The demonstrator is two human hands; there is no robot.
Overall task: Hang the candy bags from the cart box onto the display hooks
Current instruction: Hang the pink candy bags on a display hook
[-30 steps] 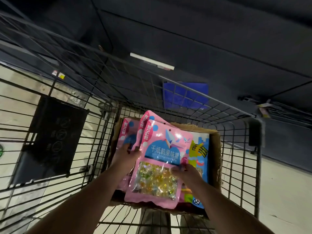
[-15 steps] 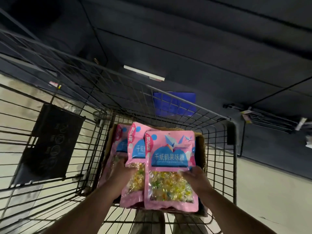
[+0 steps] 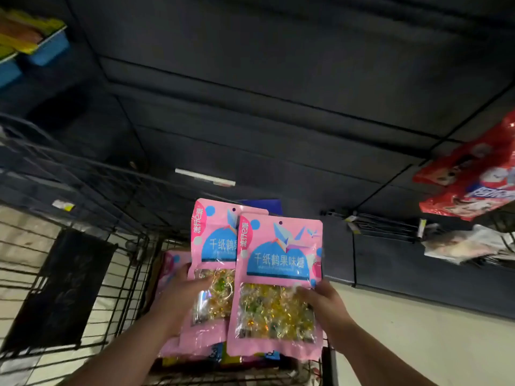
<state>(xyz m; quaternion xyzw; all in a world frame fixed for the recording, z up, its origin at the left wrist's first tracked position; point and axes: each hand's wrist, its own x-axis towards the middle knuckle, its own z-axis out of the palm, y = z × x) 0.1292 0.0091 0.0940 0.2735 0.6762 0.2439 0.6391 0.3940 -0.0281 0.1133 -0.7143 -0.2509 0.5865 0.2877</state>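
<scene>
I hold two pink candy bags upright over the cart. The front pink bag [image 3: 278,277] has a blue label and a clear window of gold candies; my right hand [image 3: 324,302] grips its right edge. The second pink bag [image 3: 214,246] stands behind and to the left, held at its left side by my left hand [image 3: 181,293]. More pink bags [image 3: 171,264] lie below in the cart box, which the held bags mostly hide. Empty wire display hooks [image 3: 381,225] jut from the dark panel at the right.
The black wire cart [image 3: 92,274] fills the lower left, with a dark sign on its side. Red snack bags [image 3: 473,176] and pale bags [image 3: 468,246] hang at the right. A white price strip [image 3: 204,177] sits on the dark shelving. Blue bins [image 3: 41,51] stand upper left.
Both hands have raised the two pink bags up out of the cart box. My view has tilted up, bringing the hanging red bags and the blue bins into sight.
</scene>
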